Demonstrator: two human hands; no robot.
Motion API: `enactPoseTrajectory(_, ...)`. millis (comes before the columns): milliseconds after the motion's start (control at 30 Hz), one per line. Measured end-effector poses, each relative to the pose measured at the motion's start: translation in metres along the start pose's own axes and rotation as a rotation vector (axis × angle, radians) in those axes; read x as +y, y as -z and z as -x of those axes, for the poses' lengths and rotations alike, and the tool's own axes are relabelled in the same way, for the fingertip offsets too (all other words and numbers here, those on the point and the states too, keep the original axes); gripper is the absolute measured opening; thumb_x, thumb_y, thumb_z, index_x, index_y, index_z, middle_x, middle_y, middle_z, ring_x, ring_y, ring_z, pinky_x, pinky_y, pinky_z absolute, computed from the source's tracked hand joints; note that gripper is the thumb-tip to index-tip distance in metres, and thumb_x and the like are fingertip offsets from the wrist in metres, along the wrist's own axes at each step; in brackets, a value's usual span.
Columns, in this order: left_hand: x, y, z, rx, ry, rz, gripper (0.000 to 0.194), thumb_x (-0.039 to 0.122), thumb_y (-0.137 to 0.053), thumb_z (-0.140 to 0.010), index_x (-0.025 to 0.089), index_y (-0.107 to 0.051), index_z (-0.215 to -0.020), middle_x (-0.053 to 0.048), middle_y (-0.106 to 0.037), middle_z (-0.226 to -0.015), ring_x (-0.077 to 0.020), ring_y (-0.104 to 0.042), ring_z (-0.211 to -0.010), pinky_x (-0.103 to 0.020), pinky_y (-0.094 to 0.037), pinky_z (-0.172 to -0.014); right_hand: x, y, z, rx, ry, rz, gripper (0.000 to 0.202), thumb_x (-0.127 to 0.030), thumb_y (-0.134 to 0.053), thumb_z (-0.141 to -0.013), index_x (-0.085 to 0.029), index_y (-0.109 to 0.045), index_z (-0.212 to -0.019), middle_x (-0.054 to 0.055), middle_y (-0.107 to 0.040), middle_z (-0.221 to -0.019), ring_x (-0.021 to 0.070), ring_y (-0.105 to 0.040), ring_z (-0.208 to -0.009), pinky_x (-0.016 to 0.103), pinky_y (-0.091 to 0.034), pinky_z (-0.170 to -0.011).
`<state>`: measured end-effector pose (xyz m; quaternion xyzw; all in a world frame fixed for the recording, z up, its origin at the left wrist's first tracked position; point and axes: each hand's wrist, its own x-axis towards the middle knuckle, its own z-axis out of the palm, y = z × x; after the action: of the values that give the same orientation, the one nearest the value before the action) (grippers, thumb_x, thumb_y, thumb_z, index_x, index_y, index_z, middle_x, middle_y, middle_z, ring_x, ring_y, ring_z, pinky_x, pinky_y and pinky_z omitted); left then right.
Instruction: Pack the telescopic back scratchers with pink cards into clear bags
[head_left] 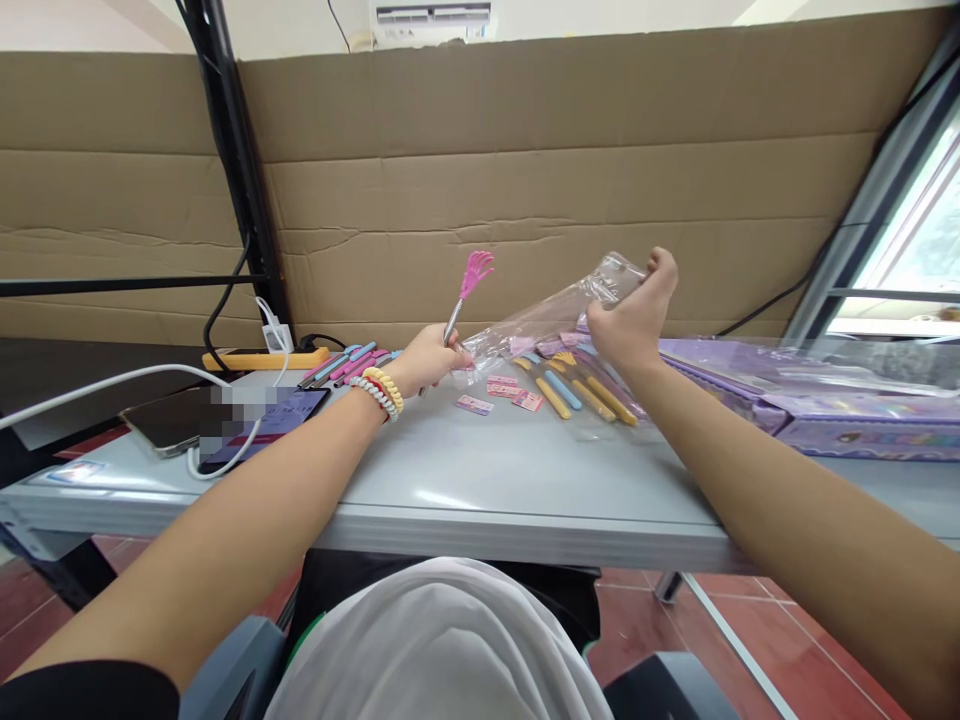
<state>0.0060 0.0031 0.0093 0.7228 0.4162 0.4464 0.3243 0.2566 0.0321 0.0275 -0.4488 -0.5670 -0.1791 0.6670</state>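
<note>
My left hand is closed on the silver shaft of a pink hand-shaped scratcher, which stands tilted with its pink end up. A long clear plastic bag stretches between my hands, its left end touching my left fingers. My right hand grips the bag's right end above the table. Below the bag lie yellow and blue scratchers in clear wrapping. Small pink labels are scattered left of them. Behind my left hand is a group of pink and blue scratchers.
A purple box with clear plastic on it occupies the right side of the grey table. At left are a phone, a second lit device, a white cable and a yellow power strip. Cardboard stands behind.
</note>
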Motion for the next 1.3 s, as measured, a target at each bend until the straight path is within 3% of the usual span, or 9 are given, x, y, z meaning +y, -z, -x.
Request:
enactPoseTrajectory(100, -0.004, 0.001, -0.001, -0.036, 0.019, -0.034, 0.036, 0.014, -0.067, -0.061, 0.021, -0.031, -0.064, 0.005, -0.049, -0.059, -0.0049, -0.034, -0.039, -0.019, -0.025, -0.031, -0.01, 0.001, 0.007, -0.084, 0.245, 0.097, 0.063, -0.018, -0.058, -0.066, -0.012, -0.035, -0.125, 0.019, -0.041, -0.127, 0.029, -0.037, -0.123, 0.045, -0.028, -0.104)
enactPoseTrajectory(267, -0.005, 0.0, 0.001, -0.089, -0.047, -0.069, 0.032, 0.019, -0.066, -0.064, 0.02, -0.034, -0.065, 0.005, -0.048, -0.06, -0.004, -0.034, -0.039, -0.019, -0.029, -0.033, -0.034, -0.013, 0.034, -0.591, 0.463, 0.081, 0.057, -0.042, -0.061, -0.071, -0.018, -0.045, -0.12, 0.014, -0.052, -0.122, 0.0332, -0.04, -0.122, 0.056, -0.014, -0.103)
enactPoseTrajectory(367, -0.003, 0.0, 0.002, -0.177, -0.118, -0.061, 0.028, 0.022, -0.065, -0.067, 0.019, -0.036, -0.067, 0.003, -0.054, -0.067, -0.0032, -0.037, -0.041, -0.018, -0.03, -0.034, -0.041, -0.018, 0.045, -0.782, 0.511, 0.032, 0.057, -0.047, -0.062, -0.071, -0.018, -0.048, -0.118, 0.013, -0.058, -0.115, 0.0304, -0.05, -0.111, 0.052, -0.02, -0.1)
enactPoseTrajectory(533, 0.004, 0.002, 0.007, -0.216, -0.135, -0.066, 0.025, 0.021, -0.062, -0.069, 0.018, -0.037, -0.068, 0.001, -0.058, -0.071, -0.0026, -0.038, -0.042, -0.018, -0.031, -0.036, -0.045, -0.013, 0.041, -0.899, 0.472, 0.041, 0.028, -0.038, -0.056, -0.077, -0.018, -0.06, -0.096, 0.004, -0.065, -0.076, 0.0181, -0.058, -0.068, 0.031, -0.038, -0.072)
enactPoseTrajectory(700, 0.009, 0.001, 0.007, -0.009, -0.159, 0.03, 0.034, 0.012, -0.06, -0.066, 0.02, -0.027, -0.066, 0.002, -0.06, -0.07, -0.0031, -0.041, -0.044, -0.018, -0.033, -0.042, -0.062, 0.0, 0.034, -0.8, 0.492, 0.131, 0.013, -0.026, -0.053, -0.078, -0.021, -0.062, -0.085, 0.005, -0.065, -0.074, 0.0196, -0.057, -0.069, 0.028, -0.034, -0.061)
enactPoseTrajectory(833, 0.006, 0.001, 0.004, 0.085, -0.187, 0.023, 0.033, 0.012, -0.059, -0.066, 0.019, -0.027, -0.064, 0.002, -0.061, -0.07, -0.004, -0.045, -0.049, -0.018, -0.034, -0.046, -0.081, 0.008, 0.033, -0.926, 0.25, -0.016, 0.01, -0.028, -0.056, -0.077, -0.02, -0.061, -0.075, 0.002, -0.06, -0.059, 0.0143, -0.053, -0.052, 0.025, -0.035, -0.054)
enactPoseTrajectory(1000, 0.008, 0.001, 0.007, 0.002, -0.129, 0.022, 0.034, 0.011, -0.06, -0.065, 0.02, -0.027, -0.065, 0.002, -0.059, -0.065, -0.0041, -0.042, -0.046, -0.019, -0.032, -0.045, -0.08, 0.009, 0.032, -1.096, -0.126, -0.15, 0.015, -0.026, -0.061, -0.074, -0.017, -0.058, -0.085, 0.001, -0.062, -0.061, 0.011, -0.051, -0.043, 0.023, -0.037, -0.043)
enactPoseTrajectory(1133, 0.008, 0.0, 0.009, -0.104, -0.096, -0.07, 0.029, 0.017, -0.065, -0.065, 0.019, -0.036, -0.064, 0.005, -0.051, -0.056, -0.0036, -0.035, -0.041, -0.019, -0.028, -0.041, -0.065, 0.001, 0.036, -1.291, -0.224, -0.293, 0.024, -0.026, -0.066, -0.071, -0.017, -0.054, -0.09, 0.002, -0.064, -0.067, 0.0109, -0.053, -0.045, 0.023, -0.037, -0.039)
enactPoseTrajectory(1300, 0.001, 0.001, 0.004, -0.113, -0.079, -0.114, 0.026, 0.026, -0.062, -0.071, 0.018, -0.04, -0.059, 0.004, -0.046, -0.053, -0.0038, -0.029, -0.04, -0.019, -0.022, -0.037, -0.059, -0.003, 0.038, -1.328, -0.299, -0.358, 0.025, -0.029, -0.068, -0.07, -0.018, -0.053, -0.085, 0.0, -0.06, -0.059, 0.0079, -0.044, -0.038, 0.022, -0.029, -0.035)
